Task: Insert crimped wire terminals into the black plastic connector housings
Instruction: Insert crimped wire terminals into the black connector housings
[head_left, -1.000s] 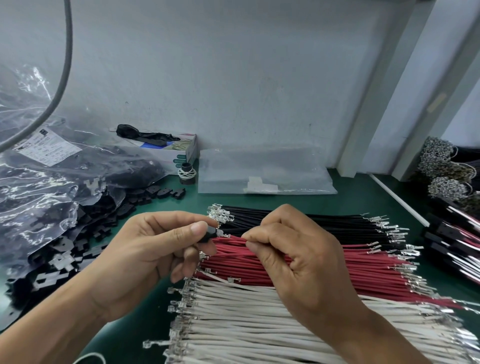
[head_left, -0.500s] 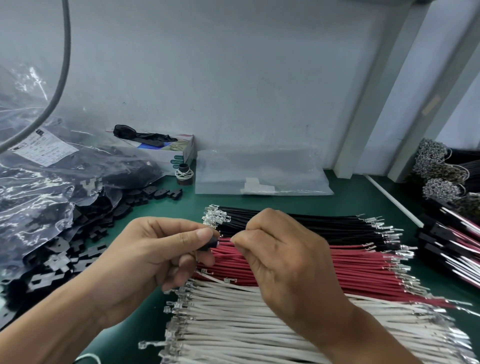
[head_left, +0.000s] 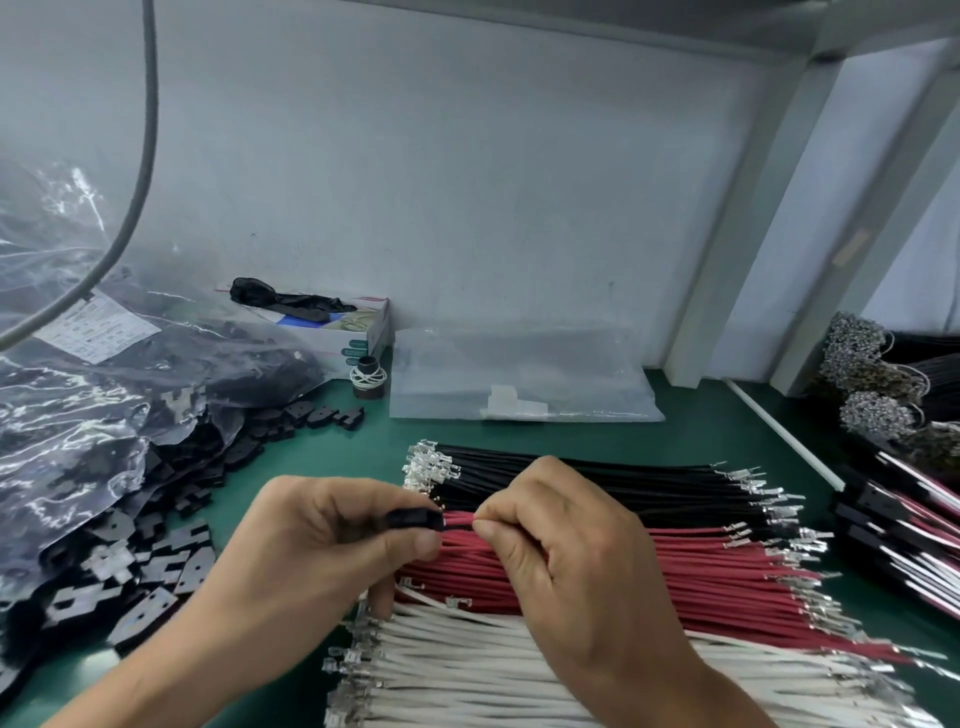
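Left grip (head_left: 332, 540): thumb and fingers curled round a black connector housing (head_left: 413, 519), its mouth facing the right hand (head_left: 561, 551). That grip pinches a wire just beside the mouth; the terminal itself is hidden. Best to keep the wire in line with the cavity and push straight until it seats. Beneath lie red wires (head_left: 675, 561), beyond them black wires (head_left: 597, 480), nearer white wires (head_left: 493, 670), on the green counter (head_left: 701, 431).

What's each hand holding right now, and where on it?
Left hand pinches a black connector housing by its rear, open end facing right. Right hand pinches a red wire just behind its tip, at the housing's opening.
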